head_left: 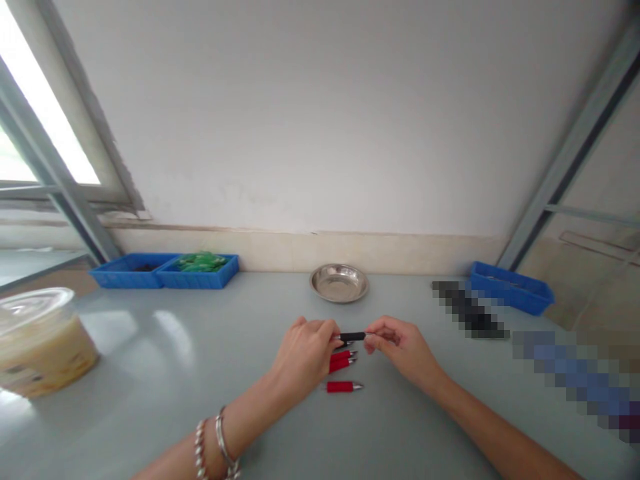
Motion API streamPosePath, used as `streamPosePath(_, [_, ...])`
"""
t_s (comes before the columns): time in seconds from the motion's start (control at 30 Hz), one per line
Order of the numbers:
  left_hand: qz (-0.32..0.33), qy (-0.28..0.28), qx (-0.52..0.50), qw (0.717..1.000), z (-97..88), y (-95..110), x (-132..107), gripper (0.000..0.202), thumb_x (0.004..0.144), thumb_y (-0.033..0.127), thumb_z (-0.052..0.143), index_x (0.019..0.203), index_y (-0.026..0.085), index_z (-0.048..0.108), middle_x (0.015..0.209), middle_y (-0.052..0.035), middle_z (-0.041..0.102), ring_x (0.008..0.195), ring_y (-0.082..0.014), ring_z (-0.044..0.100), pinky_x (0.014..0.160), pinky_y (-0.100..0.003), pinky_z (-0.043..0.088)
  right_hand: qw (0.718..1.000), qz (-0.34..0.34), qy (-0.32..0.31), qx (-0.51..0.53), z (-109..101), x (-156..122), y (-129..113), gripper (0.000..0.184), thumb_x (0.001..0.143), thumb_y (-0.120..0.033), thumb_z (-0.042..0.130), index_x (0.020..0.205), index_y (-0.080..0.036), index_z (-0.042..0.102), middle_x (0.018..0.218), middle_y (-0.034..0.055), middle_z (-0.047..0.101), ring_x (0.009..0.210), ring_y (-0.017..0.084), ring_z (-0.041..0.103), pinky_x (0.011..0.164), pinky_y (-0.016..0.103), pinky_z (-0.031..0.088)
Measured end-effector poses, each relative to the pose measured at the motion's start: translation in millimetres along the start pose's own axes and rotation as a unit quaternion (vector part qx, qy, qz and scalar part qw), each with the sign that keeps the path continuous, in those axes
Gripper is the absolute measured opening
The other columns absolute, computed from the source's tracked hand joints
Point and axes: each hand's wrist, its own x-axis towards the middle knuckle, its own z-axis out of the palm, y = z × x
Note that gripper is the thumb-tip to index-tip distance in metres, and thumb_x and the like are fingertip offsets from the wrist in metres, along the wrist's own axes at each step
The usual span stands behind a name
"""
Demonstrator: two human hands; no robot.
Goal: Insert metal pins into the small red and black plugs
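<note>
A short black pen part is held level between both hands, just above the grey table. My left hand pinches its left end and my right hand pinches its right end. Under the hands lie red pen parts with silver tips: two close together and one alone nearer to me. Bracelets circle my left wrist.
A round steel dish sits beyond the hands near the wall. Two blue trays stand at the back left, one with green pieces. Another blue tray is at the back right. A lidded plastic cup stands at the left.
</note>
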Motion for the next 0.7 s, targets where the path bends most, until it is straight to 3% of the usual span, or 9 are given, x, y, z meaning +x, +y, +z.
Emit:
streamPosePath(0.13, [0.003, -0.005, 0.006, 1.0, 1.5, 0.3, -0.4, 0.012, 0.083, 0.021, 0.037, 0.083, 0.016, 0.048, 0.078, -0.0032, 0.062, 0.069, -0.0173, 0.055, 0.067, -0.031, 0.037, 0.997, -0.014, -0.023, -0.079, -2.9, -0.3, -2.7, 0.032, 0.079, -0.042, 0.04, 0.072, -0.015, 0.057, 0.061, 0.0017, 0.06, 0.056, 0.012, 0.054, 0.055, 0.022, 0.04])
streamPosePath(0.27, [-0.011, 0.004, 0.016, 1.0, 2.3, 1.3, -0.5, 0.011, 0.083, 0.021, 0.039, 0.081, 0.017, 0.048, 0.076, -0.0019, 0.062, 0.066, -0.0171, 0.055, 0.067, -0.032, 0.037, 0.993, -0.045, -0.007, -0.109, -4.7, -0.4, -3.8, 0.026, 0.075, -0.039, 0.048, 0.086, -0.016, 0.053, 0.066, 0.0006, 0.059, 0.058, 0.011, 0.051, 0.054, 0.021, 0.037])
streamPosePath(0.37, [-0.008, 0.001, 0.016, 1.0, 1.7, 1.8, -0.5, 0.011, 0.083, 0.022, 0.038, 0.08, 0.017, 0.048, 0.076, -0.0019, 0.062, 0.066, -0.0171, 0.055, 0.066, -0.031, 0.036, 0.987, -0.071, -0.016, -0.144, -4.9, -0.4, -4.4, 0.021, 0.079, -0.035, 0.043, 0.075, -0.016, 0.052, 0.064, 0.0002, 0.055, 0.058, 0.01, 0.049, 0.054, 0.021, 0.035])
streamPosePath(0.5, [0.007, -0.006, 0.018, 1.0, 1.1, 1.7, -0.8, 0.013, 0.084, 0.022, 0.036, 0.082, 0.016, 0.048, 0.077, -0.0028, 0.061, 0.068, -0.0177, 0.055, 0.066, -0.032, 0.036, 0.976, -0.069, -0.041, -0.202, -6.3, -0.4, -5.2, 0.033, 0.084, -0.037, 0.032, 0.065, -0.016, 0.048, 0.058, -0.0005, 0.051, 0.055, 0.01, 0.046, 0.055, 0.022, 0.033])
streamPosePath(0.63, [0.004, -0.001, 0.026, 1.0, 1.5, 1.9, -1.2, 0.014, 0.084, 0.021, 0.035, 0.082, 0.016, 0.048, 0.076, -0.0034, 0.061, 0.067, -0.0175, 0.056, 0.066, -0.032, 0.036, 0.979, -0.073, -0.053, -0.184, -8.3, -1.6, -6.2, 0.021, 0.079, -0.036, 0.045, 0.085, -0.017, 0.049, 0.063, -0.0013, 0.054, 0.057, 0.01, 0.047, 0.055, 0.021, 0.034])
streamPosePath(0.7, [0.004, -0.003, 0.025, 1.0, 2.5, 1.8, -0.9, 0.013, 0.084, 0.02, 0.036, 0.082, 0.016, 0.047, 0.076, -0.0032, 0.062, 0.067, -0.0171, 0.056, 0.066, -0.031, 0.036, 0.98, -0.079, -0.051, -0.175, -7.6, -1.8, -5.8, 0.014, 0.078, -0.03, 0.046, 0.083, -0.017, 0.05, 0.062, -0.0018, 0.055, 0.056, 0.01, 0.048, 0.056, 0.02, 0.035])
